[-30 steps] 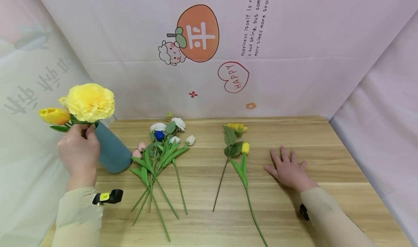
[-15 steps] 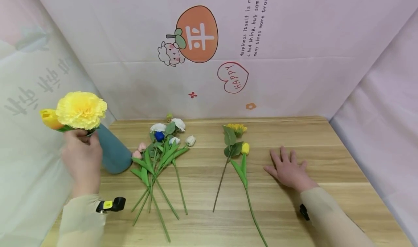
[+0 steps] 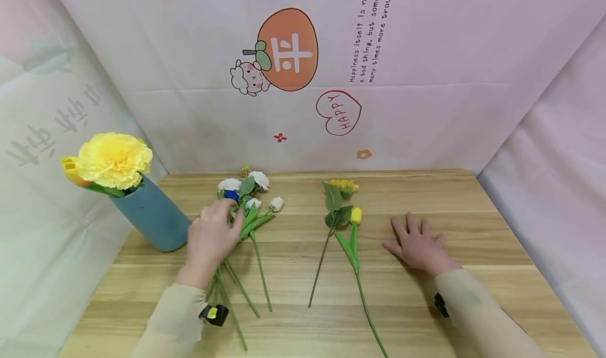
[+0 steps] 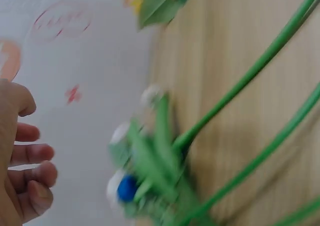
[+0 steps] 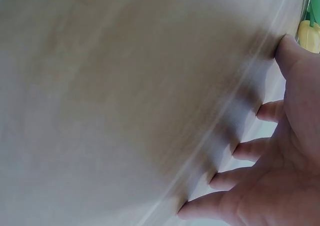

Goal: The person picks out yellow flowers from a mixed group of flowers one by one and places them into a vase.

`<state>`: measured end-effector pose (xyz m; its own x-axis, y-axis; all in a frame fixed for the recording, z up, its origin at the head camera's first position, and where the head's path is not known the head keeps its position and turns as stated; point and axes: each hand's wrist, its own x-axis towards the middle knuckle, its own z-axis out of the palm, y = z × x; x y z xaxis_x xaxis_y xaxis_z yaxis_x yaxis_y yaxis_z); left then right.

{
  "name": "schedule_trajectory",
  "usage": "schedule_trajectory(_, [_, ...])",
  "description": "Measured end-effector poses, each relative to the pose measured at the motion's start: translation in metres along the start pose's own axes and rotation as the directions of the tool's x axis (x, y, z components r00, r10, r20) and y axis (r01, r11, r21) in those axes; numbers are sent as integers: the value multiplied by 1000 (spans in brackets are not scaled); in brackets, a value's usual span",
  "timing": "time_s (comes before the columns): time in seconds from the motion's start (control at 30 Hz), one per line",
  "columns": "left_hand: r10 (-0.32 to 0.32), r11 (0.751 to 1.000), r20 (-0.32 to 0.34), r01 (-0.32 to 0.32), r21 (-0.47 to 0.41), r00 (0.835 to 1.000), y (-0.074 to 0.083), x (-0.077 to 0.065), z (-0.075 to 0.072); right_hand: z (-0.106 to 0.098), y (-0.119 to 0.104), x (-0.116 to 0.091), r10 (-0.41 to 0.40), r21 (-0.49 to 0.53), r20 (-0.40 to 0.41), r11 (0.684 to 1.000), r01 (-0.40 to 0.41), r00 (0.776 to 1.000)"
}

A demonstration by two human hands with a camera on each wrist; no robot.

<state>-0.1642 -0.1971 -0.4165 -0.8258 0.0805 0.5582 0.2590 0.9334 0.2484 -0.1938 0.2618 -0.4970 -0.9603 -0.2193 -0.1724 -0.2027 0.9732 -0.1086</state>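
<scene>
My left hand (image 3: pixel 214 235) hovers over a pile of artificial flowers, its fingers loosely bent and nothing between them in the left wrist view. Around it lie a blue rosebud (image 4: pixel 128 188), white roses (image 3: pixel 259 179) and a white tulip (image 3: pixel 276 204) with green stems; the hand hides part of the pile. To its left a blue-grey vase (image 3: pixel 158 216) leans to the left, holding a yellow carnation (image 3: pixel 115 160) and a yellow-orange tulip (image 3: pixel 73 172). My right hand (image 3: pixel 418 246) rests on the table with spread fingers.
Between the hands lie a yellow sunflower (image 3: pixel 344 186) with a brown stem and a yellow tulip (image 3: pixel 356 215). They are on the wooden table (image 3: pixel 303 331). A printed cloth (image 3: pixel 426 111) hangs behind it, with more cloth at both sides.
My left hand has let go of the flowers at the vase mouth and moved right, over the pile. The carnation and tulip now stay in the vase. My right hand has not moved.
</scene>
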Motion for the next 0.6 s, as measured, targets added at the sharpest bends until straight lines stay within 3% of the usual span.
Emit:
schedule_trajectory(0.1, [35,999,131,-35,2,991,22,0,18,-2,1,1,-3,2,7,1000,3,1000])
schedule_trajectory(0.2, [70,998,252,-66,-24,965,43,-1,35,-3,1,1,-7,4,6,1000,7,1000])
schedule_trajectory(0.37, [96,995,419,-93,-28,903,75,-2,64,-5,0,1,-14,3,1,1000,14,1000])
schedule_trajectory(0.5, [90,996,523,-77,-46,848,95,-5,83,-5,0,2,-20,3,-8,1000,20,1000])
schedule_trajectory(0.6, [76,997,560,-63,-42,825,105,-7,95,-5,1,2,-21,5,-1,1000,21,1000])
